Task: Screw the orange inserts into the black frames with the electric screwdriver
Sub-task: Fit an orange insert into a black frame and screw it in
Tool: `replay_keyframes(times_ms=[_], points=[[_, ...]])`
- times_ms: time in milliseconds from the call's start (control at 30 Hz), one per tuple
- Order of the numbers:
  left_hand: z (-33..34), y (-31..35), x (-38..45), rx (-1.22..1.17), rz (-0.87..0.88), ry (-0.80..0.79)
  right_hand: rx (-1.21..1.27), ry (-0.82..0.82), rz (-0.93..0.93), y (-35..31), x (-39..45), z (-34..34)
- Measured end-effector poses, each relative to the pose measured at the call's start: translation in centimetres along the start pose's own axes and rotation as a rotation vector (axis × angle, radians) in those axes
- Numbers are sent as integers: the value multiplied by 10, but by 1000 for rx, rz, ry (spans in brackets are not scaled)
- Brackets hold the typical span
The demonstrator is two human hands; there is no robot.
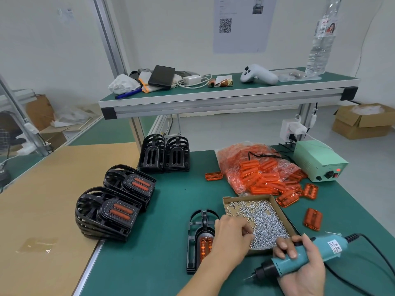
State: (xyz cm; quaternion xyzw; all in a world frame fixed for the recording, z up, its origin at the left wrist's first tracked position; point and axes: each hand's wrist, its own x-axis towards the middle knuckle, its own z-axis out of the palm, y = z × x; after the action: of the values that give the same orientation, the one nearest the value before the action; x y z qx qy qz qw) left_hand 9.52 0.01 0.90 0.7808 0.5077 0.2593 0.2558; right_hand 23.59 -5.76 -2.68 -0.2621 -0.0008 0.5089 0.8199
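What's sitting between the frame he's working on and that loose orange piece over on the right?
In the head view, the cardboard tray of screws lies between the black frame and the loose orange insert; the left hand reaches into it.

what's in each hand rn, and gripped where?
Right hand grips the electric screwdriver around the middle of its teal body. Left hand reaches into the screw tray; whether it pinches a screw cannot be told.
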Motion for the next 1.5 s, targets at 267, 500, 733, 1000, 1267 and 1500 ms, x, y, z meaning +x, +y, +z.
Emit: replay_keyframes(times_ms=[267,500,733,1000,1267,1500], points=[[-28,-3,-35,-183,-29,9,10,-4,-4,1,-4,2],[-38,-25,-97,-340,-224,87,50,17,-26,-1,-15,13],[-41,-23,-105,-402,-233,140,92,-45,-9,7,-29,42],[-37,-23,-110,-420,-255,201,102,-69,11,12,-35,56],[-38,-30,-112,-434,-251,265,71,-86,22,19,-37,57],[-38,-40,-112,-394,-176,225,62,-116,19,18,-40,60]])
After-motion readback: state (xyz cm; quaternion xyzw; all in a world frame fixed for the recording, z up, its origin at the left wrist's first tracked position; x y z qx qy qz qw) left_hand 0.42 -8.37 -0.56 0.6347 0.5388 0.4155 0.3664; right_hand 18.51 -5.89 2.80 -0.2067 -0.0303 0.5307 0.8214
